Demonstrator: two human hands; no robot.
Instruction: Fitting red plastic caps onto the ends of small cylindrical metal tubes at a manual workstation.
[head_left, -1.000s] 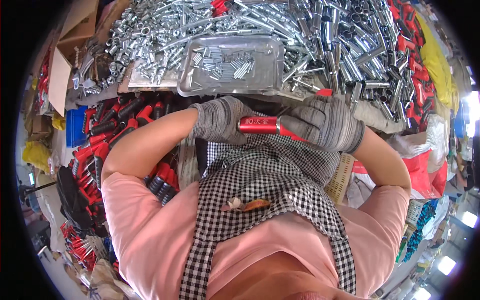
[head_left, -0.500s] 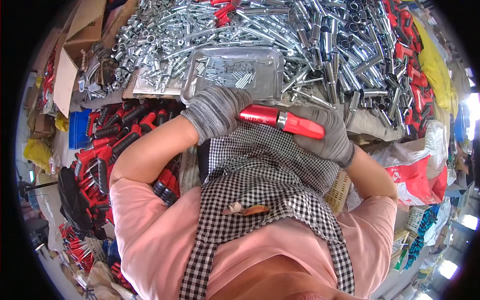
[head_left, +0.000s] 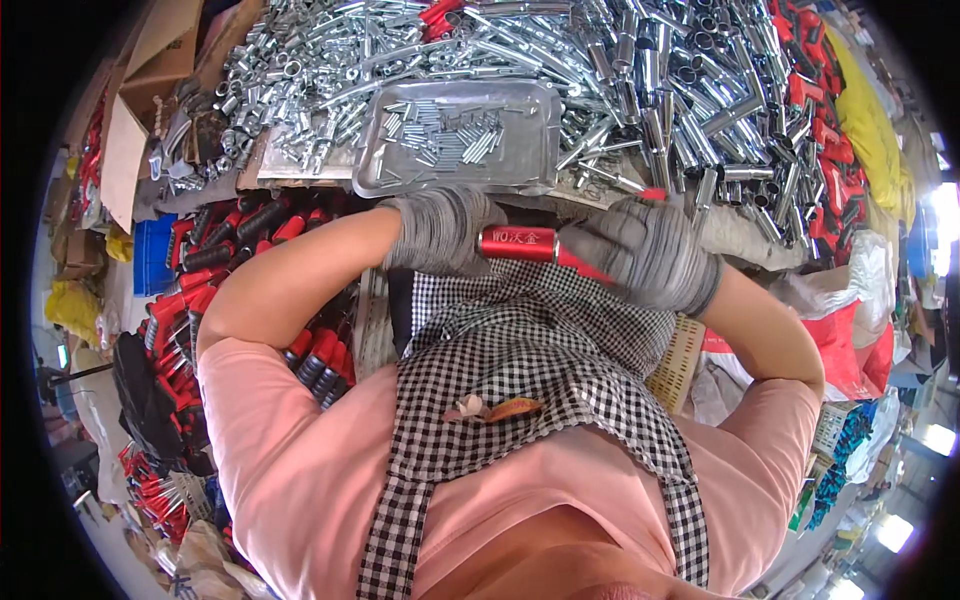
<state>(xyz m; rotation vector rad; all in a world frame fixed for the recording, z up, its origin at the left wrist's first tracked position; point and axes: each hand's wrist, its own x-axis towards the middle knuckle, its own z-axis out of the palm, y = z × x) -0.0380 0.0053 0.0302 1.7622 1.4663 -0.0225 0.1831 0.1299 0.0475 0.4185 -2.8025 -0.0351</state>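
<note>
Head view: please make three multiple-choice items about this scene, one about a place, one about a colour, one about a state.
1. Where is the metal tray?
A. In front of the hands, among the heap of metal parts
B. On the person's lap
C. On the blue crate

2. What colour is the handle held between the hands?
A. Yellow
B. Red
C. Black

3. How are the hands?
A. Bare
B. One gloved only
C. Both in grey gloves, both gripping the handle

Answers:
1. A: the tray lies beyond the hands, with silver parts around it.
2. B: the handle is glossy red.
3. C: left hand and right hand wear grey knit gloves and close on the handle.
</note>
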